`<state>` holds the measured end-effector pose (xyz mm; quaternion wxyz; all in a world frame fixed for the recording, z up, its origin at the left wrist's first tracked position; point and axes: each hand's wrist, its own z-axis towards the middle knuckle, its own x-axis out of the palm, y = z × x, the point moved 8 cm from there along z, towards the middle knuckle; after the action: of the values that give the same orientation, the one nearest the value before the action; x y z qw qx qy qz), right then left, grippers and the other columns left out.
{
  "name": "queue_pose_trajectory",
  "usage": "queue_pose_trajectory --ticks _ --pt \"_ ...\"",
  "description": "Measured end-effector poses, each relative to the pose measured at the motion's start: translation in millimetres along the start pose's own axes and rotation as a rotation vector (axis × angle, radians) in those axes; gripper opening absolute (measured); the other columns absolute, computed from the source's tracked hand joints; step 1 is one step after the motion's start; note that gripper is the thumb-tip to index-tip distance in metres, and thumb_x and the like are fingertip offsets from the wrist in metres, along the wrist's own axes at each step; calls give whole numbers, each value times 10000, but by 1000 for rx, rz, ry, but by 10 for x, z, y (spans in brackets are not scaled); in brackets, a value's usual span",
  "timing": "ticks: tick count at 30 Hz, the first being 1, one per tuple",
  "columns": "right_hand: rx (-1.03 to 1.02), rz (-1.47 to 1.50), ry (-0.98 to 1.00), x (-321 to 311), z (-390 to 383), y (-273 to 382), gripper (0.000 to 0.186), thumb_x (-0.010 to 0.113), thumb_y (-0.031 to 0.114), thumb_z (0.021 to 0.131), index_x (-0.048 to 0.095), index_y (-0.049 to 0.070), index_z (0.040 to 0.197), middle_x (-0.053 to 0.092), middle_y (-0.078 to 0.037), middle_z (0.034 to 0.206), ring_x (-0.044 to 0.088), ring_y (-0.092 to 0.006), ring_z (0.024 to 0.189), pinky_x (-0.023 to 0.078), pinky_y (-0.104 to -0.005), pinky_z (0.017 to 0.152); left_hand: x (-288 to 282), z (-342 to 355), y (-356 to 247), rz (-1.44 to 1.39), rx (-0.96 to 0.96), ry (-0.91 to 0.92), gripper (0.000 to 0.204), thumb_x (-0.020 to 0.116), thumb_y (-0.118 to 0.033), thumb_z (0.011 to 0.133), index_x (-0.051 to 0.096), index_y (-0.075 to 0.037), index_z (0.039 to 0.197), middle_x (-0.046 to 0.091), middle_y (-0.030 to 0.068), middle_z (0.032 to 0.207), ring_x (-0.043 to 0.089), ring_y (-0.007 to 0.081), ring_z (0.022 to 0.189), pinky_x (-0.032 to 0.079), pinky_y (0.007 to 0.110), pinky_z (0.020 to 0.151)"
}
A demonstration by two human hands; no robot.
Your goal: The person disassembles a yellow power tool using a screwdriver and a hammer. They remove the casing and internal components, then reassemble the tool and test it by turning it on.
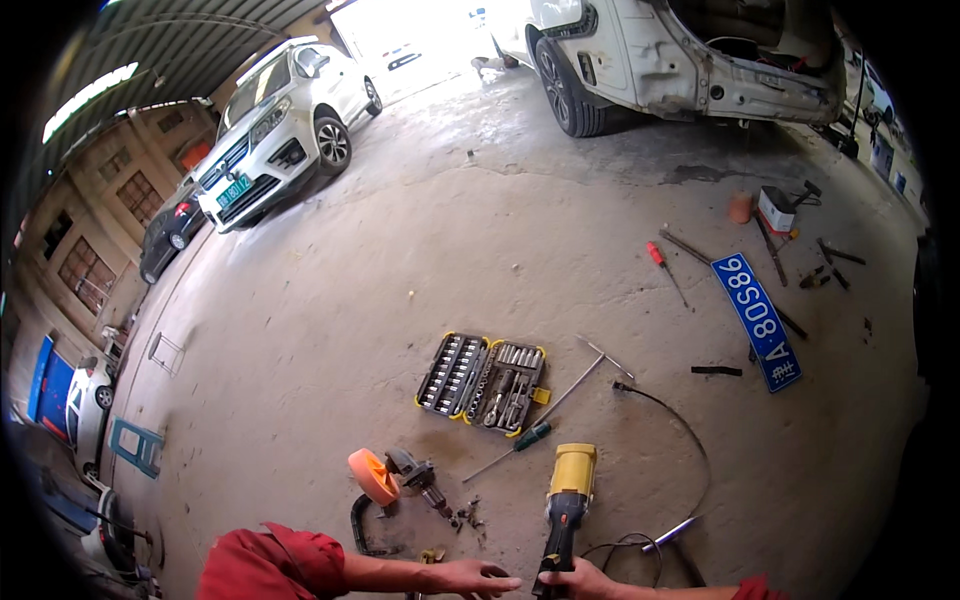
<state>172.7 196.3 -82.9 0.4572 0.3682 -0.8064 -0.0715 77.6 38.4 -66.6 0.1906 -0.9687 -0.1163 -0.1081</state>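
My right hand point(578, 581) grips the dark rear handle of a yellow-and-black power tool body point(572, 480), its yellow end facing away from me. A black cord curves off to the right. My left hand point(478, 579) reaches in from the left, fingers stretched out, just short of the handle and holding nothing. Left of the tool body lies a metal gear head point(420, 478) beside an orange disc point(373, 476). Several small dark parts point(462, 518) are scattered next to it, and a black curved handle point(362, 530) rests below the disc.
Ahead lie an open socket set point(482, 385), a green-handled screwdriver point(530, 437) and a T-shaped wrench point(590, 370). To the right are a red screwdriver point(656, 254), a blue licence plate point(757, 320) and assorted tools. A white car point(280, 125) and a partly stripped white vehicle point(640, 60) stand beyond.
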Motion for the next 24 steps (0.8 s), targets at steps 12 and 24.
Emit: queue_pose_trajectory --ticks 12,24 --pt "50 -89 72 69 -25 84 333 758 365 914 655 94 1078 661 -11 938 638 -127 817 522 -292 725 476 474 -624 -164 598 -5 311 824 -235 855 667 -78 1073 637 -27 866 575 67 757 484 266 627" --pt "-21 -630 31 -409 182 113 398 709 364 959 675 9 1135 670 -27 1006 592 -97 893 498 -271 777 445 473 -716 -286 570 100 471 754 -252 905 569 -47 1287 639 26 1008 596 103 873 499 274 736"
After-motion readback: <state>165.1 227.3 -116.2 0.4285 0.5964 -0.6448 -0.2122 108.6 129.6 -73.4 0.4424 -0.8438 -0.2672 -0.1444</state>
